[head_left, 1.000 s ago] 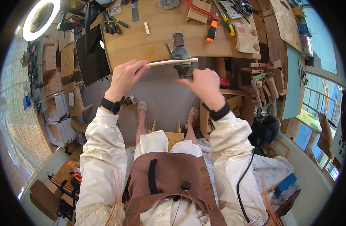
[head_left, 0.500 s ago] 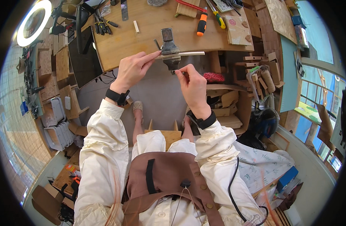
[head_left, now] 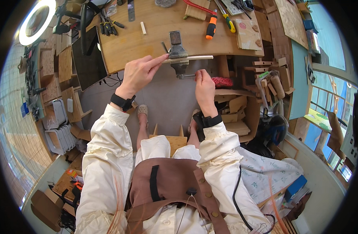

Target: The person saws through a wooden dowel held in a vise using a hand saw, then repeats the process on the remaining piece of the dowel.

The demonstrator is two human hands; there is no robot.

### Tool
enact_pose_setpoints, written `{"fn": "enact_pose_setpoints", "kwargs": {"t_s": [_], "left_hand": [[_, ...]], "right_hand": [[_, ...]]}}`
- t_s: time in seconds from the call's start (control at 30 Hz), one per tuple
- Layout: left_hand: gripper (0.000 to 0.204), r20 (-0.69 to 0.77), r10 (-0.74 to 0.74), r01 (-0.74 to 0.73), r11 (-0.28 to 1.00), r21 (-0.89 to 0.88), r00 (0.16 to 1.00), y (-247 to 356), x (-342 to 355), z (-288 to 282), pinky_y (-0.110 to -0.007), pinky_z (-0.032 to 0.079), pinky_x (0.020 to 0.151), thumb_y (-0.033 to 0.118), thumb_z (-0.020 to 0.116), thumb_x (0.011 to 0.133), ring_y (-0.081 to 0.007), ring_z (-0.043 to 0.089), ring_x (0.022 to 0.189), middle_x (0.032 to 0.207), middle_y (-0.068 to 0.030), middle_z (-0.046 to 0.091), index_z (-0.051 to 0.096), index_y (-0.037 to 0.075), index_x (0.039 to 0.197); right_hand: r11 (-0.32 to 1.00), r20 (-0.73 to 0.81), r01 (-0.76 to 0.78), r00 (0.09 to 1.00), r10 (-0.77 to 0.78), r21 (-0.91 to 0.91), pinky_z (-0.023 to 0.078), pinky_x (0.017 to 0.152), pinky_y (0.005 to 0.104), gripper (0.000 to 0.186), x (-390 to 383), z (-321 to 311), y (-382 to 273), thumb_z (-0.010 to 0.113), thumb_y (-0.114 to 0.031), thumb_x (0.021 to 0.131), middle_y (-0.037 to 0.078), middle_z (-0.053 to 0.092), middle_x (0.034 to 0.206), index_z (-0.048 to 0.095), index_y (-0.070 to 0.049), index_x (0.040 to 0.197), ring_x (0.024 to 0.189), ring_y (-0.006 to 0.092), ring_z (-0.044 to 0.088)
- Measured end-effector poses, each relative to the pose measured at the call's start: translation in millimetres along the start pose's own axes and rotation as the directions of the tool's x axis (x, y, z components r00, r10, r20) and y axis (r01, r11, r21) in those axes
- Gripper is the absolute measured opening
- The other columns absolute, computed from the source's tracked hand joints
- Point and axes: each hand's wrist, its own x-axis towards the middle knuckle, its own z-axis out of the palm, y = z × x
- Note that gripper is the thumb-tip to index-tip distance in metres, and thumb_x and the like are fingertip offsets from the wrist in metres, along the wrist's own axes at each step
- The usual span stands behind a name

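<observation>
A dark metal bench vise [head_left: 177, 50] is mounted at the near edge of the wooden workbench [head_left: 151, 43]. Across its jaws lies a thin pale wooden stick [head_left: 201, 57], which sticks out to the right. My left hand [head_left: 139, 73] has its fingers closed at the stick's left end, the index finger stretched toward the jaws. Below the jaws, a thin metal vise handle [head_left: 190, 75] extends sideways from the screw. The fingertips of my right hand [head_left: 205, 89] pinch its right end.
On the bench lie several pliers [head_left: 108, 26], a short pale wood piece [head_left: 143, 28], an orange-handled tool [head_left: 211, 28], a green-and-yellow-handled tool [head_left: 228, 22] and a wooden board [head_left: 247, 36]. A dark monitor [head_left: 87, 60] stands left; a box of wood scraps [head_left: 251, 117] sits right.
My right hand has shifted right, away from the vise screw, and the handle now shows stretched out sideways. My left hand stays at the stick beside the jaws.
</observation>
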Motion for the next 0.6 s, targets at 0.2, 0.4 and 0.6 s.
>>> {"fn": "enact_pose_setpoints", "kwargs": {"t_s": [0.2,0.4,0.6], "left_hand": [[0.033,-0.006,-0.003,0.003,1.000,-0.031,1.000,2,1,0,-0.034,0.046,0.052,0.018,0.062,0.088,-0.0221,0.058,0.059,0.070,-0.0018,0.057,0.067,0.027,0.120],[0.028,-0.001,-0.018,0.018,0.999,-0.038,1.000,4,2,-2,-0.034,0.046,0.053,0.020,0.063,0.088,-0.0231,0.059,0.060,0.070,-0.0027,0.059,0.070,0.022,0.115],[0.024,-0.012,-0.038,0.037,0.998,-0.060,0.999,8,4,-2,-0.034,0.046,0.053,0.020,0.063,0.088,-0.0238,0.059,0.060,0.070,-0.0027,0.059,0.071,0.021,0.111]], "right_hand": [[0.836,0.306,-0.339,0.927,0.217,0.431,0.045,0.058,0.0337,0.030,2,15,22,0.045,-0.027,0.102,0.008,0.058,0.063,0.054,-0.002,0.088,0.059,0.0204,0.056],[0.967,-0.066,-0.084,0.993,0.103,0.239,0.044,0.056,0.0336,0.023,-18,-9,-43,0.054,-0.021,0.099,0.009,0.058,0.064,0.053,-0.002,0.086,0.057,0.0240,0.055],[0.872,-0.187,0.455,0.855,-0.485,-0.181,0.047,0.054,0.0394,0.016,-25,0,-72,0.068,-0.013,0.086,0.008,0.054,0.072,0.054,-0.009,0.079,0.062,0.0276,0.057]]}}
